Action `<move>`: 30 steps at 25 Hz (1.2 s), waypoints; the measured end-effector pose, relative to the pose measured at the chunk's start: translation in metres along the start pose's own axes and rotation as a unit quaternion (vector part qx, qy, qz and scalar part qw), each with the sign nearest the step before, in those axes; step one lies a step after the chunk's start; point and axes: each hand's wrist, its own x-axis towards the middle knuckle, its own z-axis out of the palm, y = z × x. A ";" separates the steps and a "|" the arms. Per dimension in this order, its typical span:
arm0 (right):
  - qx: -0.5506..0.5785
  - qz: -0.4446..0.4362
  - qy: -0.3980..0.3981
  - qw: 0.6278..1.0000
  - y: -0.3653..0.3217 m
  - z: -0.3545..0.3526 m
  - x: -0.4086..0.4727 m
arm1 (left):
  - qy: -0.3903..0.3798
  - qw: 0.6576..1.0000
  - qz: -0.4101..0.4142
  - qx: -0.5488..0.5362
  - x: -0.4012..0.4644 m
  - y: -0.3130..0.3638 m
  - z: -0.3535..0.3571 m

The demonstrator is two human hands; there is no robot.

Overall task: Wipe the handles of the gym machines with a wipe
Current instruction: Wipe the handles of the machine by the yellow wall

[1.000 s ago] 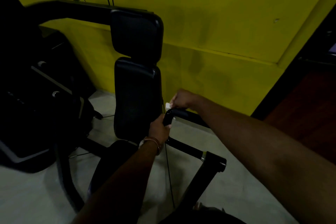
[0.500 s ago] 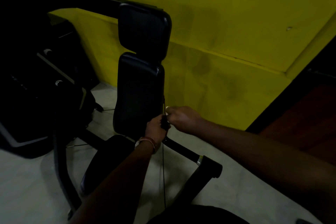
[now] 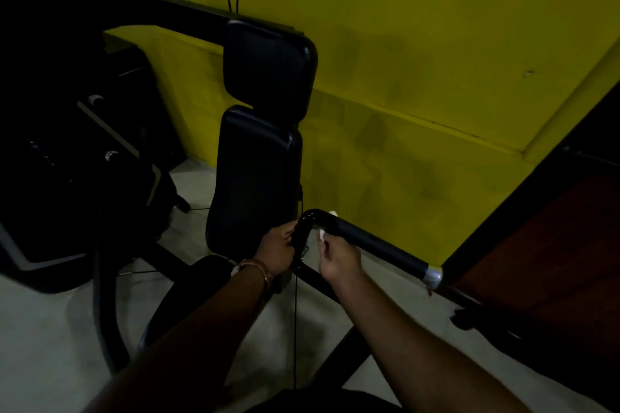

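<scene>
Since half a second ago the right hand (image 3: pixel 339 261) has dropped from over the bend to just under it, and the black handle (image 3: pixel 365 240) is now exposed along its whole run. My read: the top of the bend is done and the underside is being wiped now. The left hand (image 3: pixel 276 250) is clenched around the vertical leg of the bar at 9 o'clock of the bend, steadying it. Right fingers are pinched on a small white wipe (image 3: pixel 320 234) pressed against the bar; a second white scrap shows at 12 o'clock behind the bend. The handle sits at frame centre, running from the bend toward 4 o'clock to a silver end cap (image 3: pixel 432 275). The bend is glossy, possibly wet. The straight grip looks matte, probably not wiped yet. Back pad (image 3: pixel 255 178) at 10 o'clock.
</scene>
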 end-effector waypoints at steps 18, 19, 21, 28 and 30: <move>-0.304 -0.244 0.183 0.903 0.064 0.012 -0.010 | -0.045 0.998 -0.008 0.048 0.007 0.017 -0.017; -0.329 -0.315 0.165 0.875 0.062 0.014 -0.019 | -0.037 0.998 0.003 0.046 0.007 0.021 -0.018; -0.391 -0.470 0.107 0.784 0.041 0.019 -0.040 | -0.023 0.999 0.038 0.017 0.006 0.033 -0.021; -0.655 -0.370 0.062 0.655 -0.061 0.024 -0.037 | -0.009 0.971 0.163 0.175 0.012 0.070 -0.008; -0.700 -0.380 0.046 0.603 -0.065 0.007 -0.040 | -0.004 0.968 0.163 0.189 0.010 0.068 -0.005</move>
